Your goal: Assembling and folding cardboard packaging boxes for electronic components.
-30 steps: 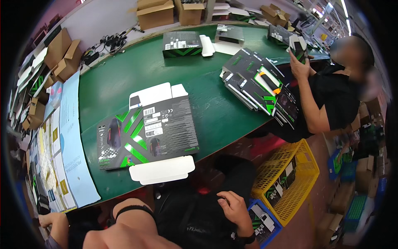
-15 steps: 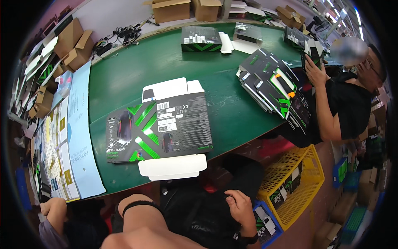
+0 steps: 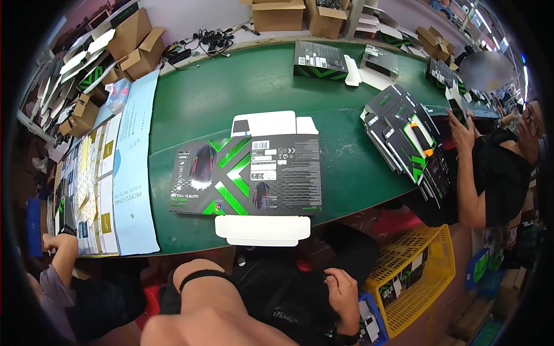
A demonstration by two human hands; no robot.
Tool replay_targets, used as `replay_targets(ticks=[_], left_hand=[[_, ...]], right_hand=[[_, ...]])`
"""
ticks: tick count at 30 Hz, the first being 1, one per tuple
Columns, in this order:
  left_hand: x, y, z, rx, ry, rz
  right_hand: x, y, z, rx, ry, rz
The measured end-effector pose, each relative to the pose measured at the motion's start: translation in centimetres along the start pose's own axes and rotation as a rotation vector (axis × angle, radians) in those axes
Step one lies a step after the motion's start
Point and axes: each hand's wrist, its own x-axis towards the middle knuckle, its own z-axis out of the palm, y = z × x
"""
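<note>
A flattened dark-grey and green printed mouse carton [image 3: 285, 173] lies on the green table in front of me, its white flaps [image 3: 262, 230] spread at the near and far sides. Neither of my hands touches it. My right hand [image 3: 344, 291] is low near my lap, fingers curled inward; whether anything small is between them does not show. My left arm, with a dark band around it, bends up close to the camera. Of my left hand [image 3: 173, 330] only blurred skin shows at the lower edge, its fingers hidden.
A stack of flat cartons [image 3: 404, 132] lies to the right, beside a person in black holding a carton [image 3: 457, 109]. Folded boxes [image 3: 320, 60] stand farther back. A pale blue sheet [image 3: 135, 173] covers the left end, near another person's hand [image 3: 59, 241]. A yellow basket [image 3: 447, 271] sits lower right.
The view has swung left, so table and cartons appear farther right. The hand of the person at left has moved farther along the table side. My hands look much the same.
</note>
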Motion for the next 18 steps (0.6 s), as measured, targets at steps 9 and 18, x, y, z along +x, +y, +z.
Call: replay_targets(ticks=[9,18], left_hand=[[-1.9,1.8,-7.7,0.150,-0.213,0.764],[1.9,3.1,-30.8,2.578,-0.086,-0.675]], right_hand=[[0.6,2.0,1.2,-0.037,0.050,-0.123],[0.4,0.7,-1.2,-0.007,0.153,-0.144]])
